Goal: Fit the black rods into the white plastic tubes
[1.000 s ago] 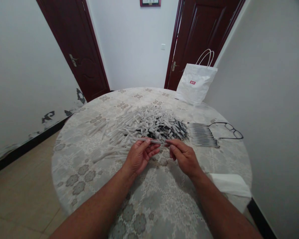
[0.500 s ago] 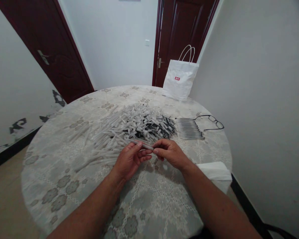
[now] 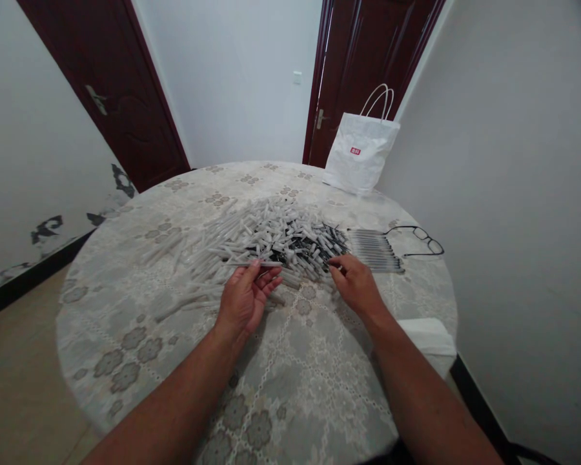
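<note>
Since half a second ago, the right hand point(image 3: 356, 284) has been moved away from the left hand and out to the dark end of the pile point(image 3: 275, 237), where its fingertips are pinched at a small black piece; what is gripped cannot be made out. A clear pen tube point(image 3: 252, 263) is held level in the left hand point(image 3: 244, 298), pinned under the thumb, just at the near edge of the pile. For this step to be done well, one piece should be picked cleanly and the tube kept steady. A row of finished pens point(image 3: 374, 250) is laid beside glasses point(image 3: 419, 237). All of it is set on a round table point(image 3: 281, 381) with a lacy flowered cloth. A white bag point(image 3: 361, 158), a folded cloth point(image 3: 428, 336) and two dark doors point(image 3: 368, 58) are seen too.
</note>
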`<state>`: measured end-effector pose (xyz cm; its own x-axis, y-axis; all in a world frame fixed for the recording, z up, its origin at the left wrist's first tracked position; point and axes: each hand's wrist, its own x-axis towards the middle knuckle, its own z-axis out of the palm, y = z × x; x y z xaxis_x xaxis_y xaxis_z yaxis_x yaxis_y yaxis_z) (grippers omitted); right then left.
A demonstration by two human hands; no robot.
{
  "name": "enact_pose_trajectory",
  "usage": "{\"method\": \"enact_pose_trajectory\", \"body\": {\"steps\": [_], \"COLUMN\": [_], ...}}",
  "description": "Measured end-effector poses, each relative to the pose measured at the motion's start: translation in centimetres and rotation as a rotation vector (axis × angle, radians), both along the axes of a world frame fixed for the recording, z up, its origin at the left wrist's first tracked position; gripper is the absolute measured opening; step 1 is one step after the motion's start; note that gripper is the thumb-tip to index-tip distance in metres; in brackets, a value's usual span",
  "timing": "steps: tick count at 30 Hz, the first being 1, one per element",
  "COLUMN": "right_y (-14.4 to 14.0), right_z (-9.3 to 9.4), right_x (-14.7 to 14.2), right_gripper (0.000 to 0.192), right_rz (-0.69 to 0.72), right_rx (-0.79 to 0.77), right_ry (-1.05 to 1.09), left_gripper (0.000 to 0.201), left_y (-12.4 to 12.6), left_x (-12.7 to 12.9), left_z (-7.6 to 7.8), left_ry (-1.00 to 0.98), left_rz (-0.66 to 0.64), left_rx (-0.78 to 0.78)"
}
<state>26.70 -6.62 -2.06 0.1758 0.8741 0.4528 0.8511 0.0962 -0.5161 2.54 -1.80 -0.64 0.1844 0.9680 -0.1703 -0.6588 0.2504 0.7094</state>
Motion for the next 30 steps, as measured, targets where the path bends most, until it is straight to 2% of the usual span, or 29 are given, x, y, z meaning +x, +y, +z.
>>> {"method": "enact_pose_trajectory", "body": {"steps": [6, 10, 13, 17, 19, 26, 30], "right_y": [0.5, 1.3, 1.7, 1.2, 0.7, 0.5, 0.9], "right_z": [-1.7, -2.2, -2.3, -2.0, -1.9, -1.8, -1.8], "right_x": [-1.6, -2.1, -1.1, 1.4, 2.2, 1.1, 0.4], "right_gripper": [0.030, 0.032, 0.033, 0.031, 0.029, 0.029, 0.031], "right_rz": [0.112, 0.071, -0.008, -0.164, -0.187, -0.054, -0.073], "right_rx": [0.038, 0.073, 0.054, -0.010, -0.067, -0.294, -0.348], "right_ry": [-0.157, -0.232, -0.274, -0.273, -0.258, -0.287, -0.351], "left_gripper": [0.024, 0.026, 0.026, 0.027, 0.028, 0.029, 0.029], "left_y": [0.3, 0.5, 0.6, 0.5, 0.5, 0.1, -0.1], "left_x": [0.0, 0.0, -0.1, -0.2, -0.2, 0.1, 0.1], "left_z": [-0.4, -0.7, -0.7, -0.6, -0.5, -0.4, -0.3], "left_ry": [0.002, 0.013, 0.027, 0.036, 0.037, 0.047, 0.061], "left_rz": [0.073, 0.107, 0.113, 0.107, 0.102, 0.071, 0.064], "left_rx": [0.036, 0.045, 0.059, 0.059, 0.056, 0.048, 0.042]}}
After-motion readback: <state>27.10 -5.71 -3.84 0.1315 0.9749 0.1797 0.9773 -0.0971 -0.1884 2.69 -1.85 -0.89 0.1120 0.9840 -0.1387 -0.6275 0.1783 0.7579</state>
